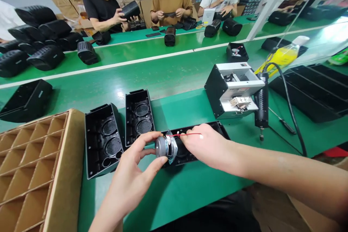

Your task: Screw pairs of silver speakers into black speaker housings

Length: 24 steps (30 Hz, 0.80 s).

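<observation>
Green matting is covering the whole workbench [174, 185], with white stripes running across it toward the far side. The left hand [136, 174] is pinching a small round speaker driver [166, 147] between thumb and curled fingers, holding it just above the near end of an open black speaker housing [217, 127] that is lying on the mat. The right hand [209, 146] is resting over that housing, fingers nearly closed on a thin red wire [187, 135] leading from the driver. Two more open housings [102, 139] are lying just left of it, grilles facing down, and a cardboard divider tray [32, 159] is sitting at the left edge. An electric screwdriver [261, 107] is hanging upright on its cable near a white-topped screw feeder box [231, 87]. Black trays [315, 90] are lying at the right. Across the bench, people are sitting and handling black speaker shells [46, 58], with stacked cartons standing behind them.
</observation>
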### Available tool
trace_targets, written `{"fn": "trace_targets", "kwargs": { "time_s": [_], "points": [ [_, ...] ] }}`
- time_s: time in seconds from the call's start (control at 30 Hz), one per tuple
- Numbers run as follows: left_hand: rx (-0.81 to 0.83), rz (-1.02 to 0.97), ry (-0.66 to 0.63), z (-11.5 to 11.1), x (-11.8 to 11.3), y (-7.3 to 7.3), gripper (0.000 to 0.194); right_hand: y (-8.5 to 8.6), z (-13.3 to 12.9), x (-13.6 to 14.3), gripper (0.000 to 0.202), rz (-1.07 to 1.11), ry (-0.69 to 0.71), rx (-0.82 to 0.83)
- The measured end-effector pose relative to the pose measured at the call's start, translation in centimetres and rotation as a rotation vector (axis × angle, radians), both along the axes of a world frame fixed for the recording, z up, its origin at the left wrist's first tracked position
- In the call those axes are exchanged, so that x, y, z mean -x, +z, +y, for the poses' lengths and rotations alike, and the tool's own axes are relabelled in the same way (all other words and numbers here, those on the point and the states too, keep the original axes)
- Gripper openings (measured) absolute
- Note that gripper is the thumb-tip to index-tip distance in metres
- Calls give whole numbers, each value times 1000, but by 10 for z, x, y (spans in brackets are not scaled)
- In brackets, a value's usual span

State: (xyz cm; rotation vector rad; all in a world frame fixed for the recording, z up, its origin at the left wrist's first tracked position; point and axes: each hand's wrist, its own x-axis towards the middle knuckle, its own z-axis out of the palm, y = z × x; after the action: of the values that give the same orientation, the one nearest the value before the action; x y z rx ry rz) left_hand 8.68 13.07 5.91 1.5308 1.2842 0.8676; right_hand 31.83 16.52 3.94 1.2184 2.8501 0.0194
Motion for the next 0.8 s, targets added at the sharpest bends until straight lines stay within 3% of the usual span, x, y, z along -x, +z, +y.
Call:
{"fn": "trace_targets", "kwargs": {
  "time_s": [0.17,0.37,0.53,0.8],
  "points": [
    [-255,290,-217,12,-11,0,34,8,-14,-33,10,209,-156,-30],
    [-380,626,-403,20,-38,-9,42,-15,-33,-51,16,454,-233,-73],
    [-392,698,-480,26,-49,-15,38,-29,-37,-59,15,607,-163,-82],
    [-399,690,-534,31,-46,-19,27,-43,-37,-62,11,773,-156,-116]
  ]
}}
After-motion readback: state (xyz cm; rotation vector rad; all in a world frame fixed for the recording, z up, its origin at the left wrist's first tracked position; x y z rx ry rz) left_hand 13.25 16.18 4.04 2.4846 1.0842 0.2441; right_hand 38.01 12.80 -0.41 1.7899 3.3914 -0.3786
